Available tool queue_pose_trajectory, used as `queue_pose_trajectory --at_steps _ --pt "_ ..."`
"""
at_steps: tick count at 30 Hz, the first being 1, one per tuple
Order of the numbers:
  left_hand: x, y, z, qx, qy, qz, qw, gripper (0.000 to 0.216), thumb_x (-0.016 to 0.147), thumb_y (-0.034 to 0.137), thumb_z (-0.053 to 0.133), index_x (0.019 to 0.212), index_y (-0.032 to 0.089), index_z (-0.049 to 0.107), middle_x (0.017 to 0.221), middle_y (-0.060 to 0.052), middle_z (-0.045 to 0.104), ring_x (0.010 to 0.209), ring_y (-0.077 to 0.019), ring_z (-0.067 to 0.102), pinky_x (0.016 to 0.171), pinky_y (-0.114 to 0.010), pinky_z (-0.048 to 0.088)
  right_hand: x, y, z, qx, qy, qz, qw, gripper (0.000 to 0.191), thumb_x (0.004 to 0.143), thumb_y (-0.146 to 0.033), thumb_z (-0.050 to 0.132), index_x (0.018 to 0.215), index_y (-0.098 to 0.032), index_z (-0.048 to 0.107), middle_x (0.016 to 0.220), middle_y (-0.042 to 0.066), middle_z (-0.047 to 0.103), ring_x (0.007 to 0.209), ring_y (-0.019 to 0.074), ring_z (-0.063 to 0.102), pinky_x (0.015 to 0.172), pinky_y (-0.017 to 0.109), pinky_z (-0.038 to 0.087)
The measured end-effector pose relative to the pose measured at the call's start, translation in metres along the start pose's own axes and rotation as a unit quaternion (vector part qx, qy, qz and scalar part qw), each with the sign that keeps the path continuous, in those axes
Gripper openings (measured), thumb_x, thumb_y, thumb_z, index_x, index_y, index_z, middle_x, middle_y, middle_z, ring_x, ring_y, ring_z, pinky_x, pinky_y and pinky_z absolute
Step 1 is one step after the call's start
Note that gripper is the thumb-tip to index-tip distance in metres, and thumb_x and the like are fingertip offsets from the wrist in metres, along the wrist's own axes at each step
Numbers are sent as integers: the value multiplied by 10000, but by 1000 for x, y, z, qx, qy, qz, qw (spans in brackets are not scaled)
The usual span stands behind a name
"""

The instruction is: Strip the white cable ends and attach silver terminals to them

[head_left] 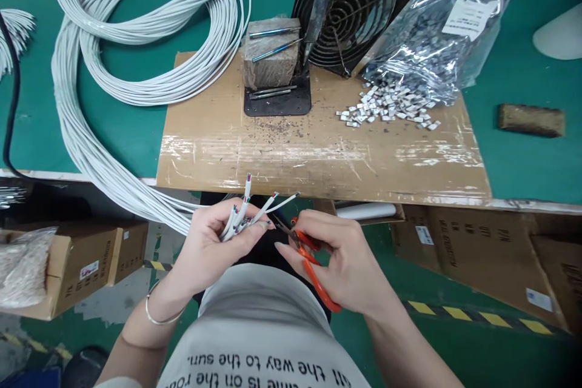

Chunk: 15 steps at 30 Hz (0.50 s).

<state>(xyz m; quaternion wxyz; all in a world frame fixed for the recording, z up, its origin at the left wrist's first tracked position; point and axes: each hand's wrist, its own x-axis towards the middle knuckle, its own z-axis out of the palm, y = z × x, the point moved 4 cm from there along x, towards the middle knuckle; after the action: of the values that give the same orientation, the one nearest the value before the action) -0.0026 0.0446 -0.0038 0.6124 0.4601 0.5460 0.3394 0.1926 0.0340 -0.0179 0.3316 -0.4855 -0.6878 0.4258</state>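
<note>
My left hand is closed round the ends of a bundle of white cables, just in front of the table edge. Several cable ends stick up past the fingers, with small coloured wire cores showing at their tips. In my right hand is a pair of orange-handled cutting pliers, its fingers wrapped over the handles. The dark jaws point left and meet or nearly touch the cable ends by my left thumb; whether they grip a wire cannot be made out.
Coiled cables cover the table's left. Cardboard lies in front, bearing a block with metal rods, a soldering iron by a fan, and small metal connectors spilling from a plastic bag. Cartons stand below.
</note>
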Motion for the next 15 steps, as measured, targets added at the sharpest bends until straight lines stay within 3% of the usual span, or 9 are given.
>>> queue_pose_trajectory --at_steps 15 --pt "0 2 2 4 7 12 1000 60 885 190 767 827 196 782 563 76 420 498 -74 287 449 -219 216 2 -3 7 8 5 -19 1000 453 891 -115 668 634 -226 312 601 -68 346 550 88 305 514 269 244"
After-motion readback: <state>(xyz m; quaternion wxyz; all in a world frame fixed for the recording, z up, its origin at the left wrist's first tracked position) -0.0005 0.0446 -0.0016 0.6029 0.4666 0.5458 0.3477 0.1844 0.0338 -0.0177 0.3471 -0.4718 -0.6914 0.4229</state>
